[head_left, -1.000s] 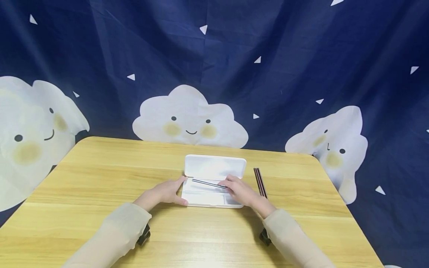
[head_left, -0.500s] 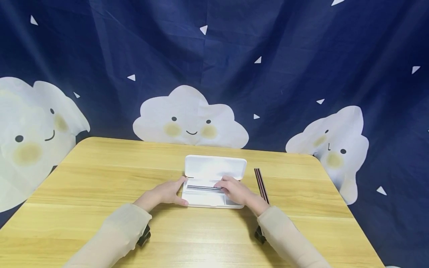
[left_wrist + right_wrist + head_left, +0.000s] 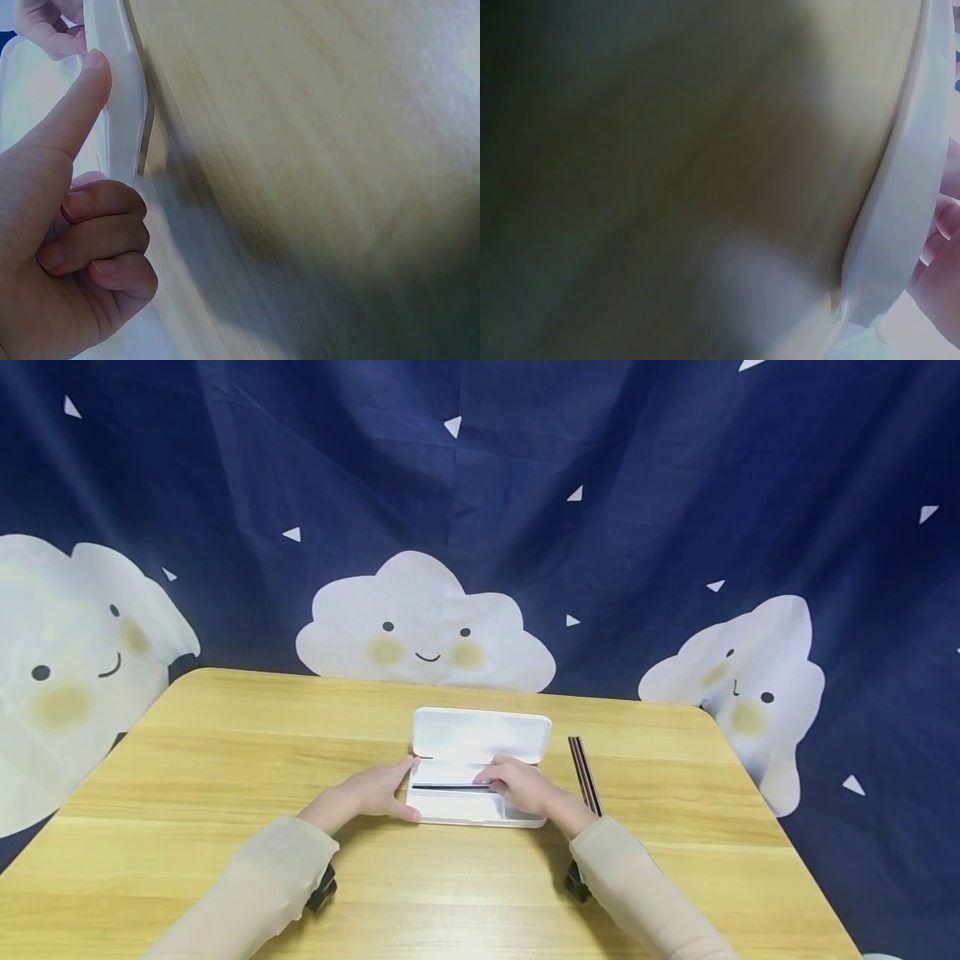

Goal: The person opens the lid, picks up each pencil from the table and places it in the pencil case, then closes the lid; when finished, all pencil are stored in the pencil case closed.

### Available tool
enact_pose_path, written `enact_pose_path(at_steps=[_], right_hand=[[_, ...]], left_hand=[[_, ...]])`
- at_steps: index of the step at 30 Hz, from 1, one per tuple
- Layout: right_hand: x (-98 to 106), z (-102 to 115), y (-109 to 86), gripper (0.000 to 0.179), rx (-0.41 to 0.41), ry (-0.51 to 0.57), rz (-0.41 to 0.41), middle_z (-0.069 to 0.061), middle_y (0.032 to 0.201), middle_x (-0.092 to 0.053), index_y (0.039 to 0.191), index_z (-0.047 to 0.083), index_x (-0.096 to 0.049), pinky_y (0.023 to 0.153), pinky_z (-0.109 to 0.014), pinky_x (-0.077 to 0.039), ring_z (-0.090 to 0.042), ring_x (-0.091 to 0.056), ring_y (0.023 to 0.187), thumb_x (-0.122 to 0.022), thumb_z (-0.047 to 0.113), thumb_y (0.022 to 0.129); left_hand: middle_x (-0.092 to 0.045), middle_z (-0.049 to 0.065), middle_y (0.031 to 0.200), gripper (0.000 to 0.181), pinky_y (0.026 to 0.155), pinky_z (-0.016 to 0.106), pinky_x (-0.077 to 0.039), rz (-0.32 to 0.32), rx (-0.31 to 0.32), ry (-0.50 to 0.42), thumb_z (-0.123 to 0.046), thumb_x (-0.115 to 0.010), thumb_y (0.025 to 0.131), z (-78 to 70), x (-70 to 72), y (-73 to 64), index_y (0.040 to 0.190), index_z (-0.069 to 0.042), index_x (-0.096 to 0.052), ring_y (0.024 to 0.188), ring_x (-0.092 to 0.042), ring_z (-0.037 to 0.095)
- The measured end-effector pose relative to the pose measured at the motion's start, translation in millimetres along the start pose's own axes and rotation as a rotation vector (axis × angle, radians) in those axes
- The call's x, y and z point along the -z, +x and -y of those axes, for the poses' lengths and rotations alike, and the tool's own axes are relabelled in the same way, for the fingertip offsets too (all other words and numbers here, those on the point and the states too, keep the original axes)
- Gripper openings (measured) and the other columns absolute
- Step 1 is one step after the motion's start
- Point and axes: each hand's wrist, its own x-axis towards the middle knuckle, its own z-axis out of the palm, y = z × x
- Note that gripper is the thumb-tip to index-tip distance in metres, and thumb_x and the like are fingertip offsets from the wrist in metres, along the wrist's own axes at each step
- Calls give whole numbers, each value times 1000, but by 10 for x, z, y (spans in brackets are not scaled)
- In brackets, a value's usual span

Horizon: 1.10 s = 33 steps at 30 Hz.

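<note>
A white pencil case (image 3: 459, 810) lies on the table with its lid (image 3: 480, 733) raised at the back. My left hand (image 3: 375, 789) grips the case's left end, thumb along the front wall (image 3: 124, 97) in the left wrist view, with several fingers curled. Inside the case, my right hand (image 3: 525, 787) pinches the right end of thin dark pencils (image 3: 448, 787), which lie lengthwise near the middle divider. How many there are I cannot tell. In the right wrist view the case's front wall (image 3: 904, 187) partly hides my right hand (image 3: 941, 277).
Several dark striped pencils (image 3: 582, 768) lie on the wooden table (image 3: 300, 718) to the right of the case, their near ends close to my right forearm. A dark blue curtain (image 3: 480, 485) with clouds hangs behind the table's far edge.
My right hand has moved slightly left and toward me with the pencils. They have gone from slanting across the rear compartment to lying parallel to the divider. My left hand has stayed put.
</note>
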Motion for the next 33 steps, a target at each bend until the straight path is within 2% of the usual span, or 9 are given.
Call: enact_pose_path(at_steps=[6,11,20,33], right_hand=[[-3,-14,-15,22,-16,79,0,-2,80,-58,98,7,-69,65,-20,-43,-9,-48,70,-56,-4,85],[5,-25,-26,22,-45,162,11,-2,80,-59,98,5,-68,67,-20,-44,-7,-48,70,-53,-5,86],[8,-39,-60,22,-70,259,5,-8,88,-62,101,0,-65,75,-22,-48,-16,-57,82,-53,-7,85],[120,-87,-253,22,-122,407,-99,-13,88,-60,107,-5,-61,74,-24,-48,-19,-55,83,-54,-3,86]], left_hand=[[-52,29,121,90,90,51,-42,1,-14,-4,-41,-77,69,-7,-9,6,134,3,-32,107,-53,42],[-51,29,121,91,90,51,-42,3,-1,-10,-41,-77,68,-7,-13,17,135,2,-31,108,-52,41],[-51,29,122,92,90,50,-42,2,2,-1,-42,-76,69,6,-20,25,135,2,-31,108,-52,41],[-52,30,120,92,90,50,-42,3,-2,-1,-43,-76,69,19,-10,9,135,3,-31,107,-53,41]])
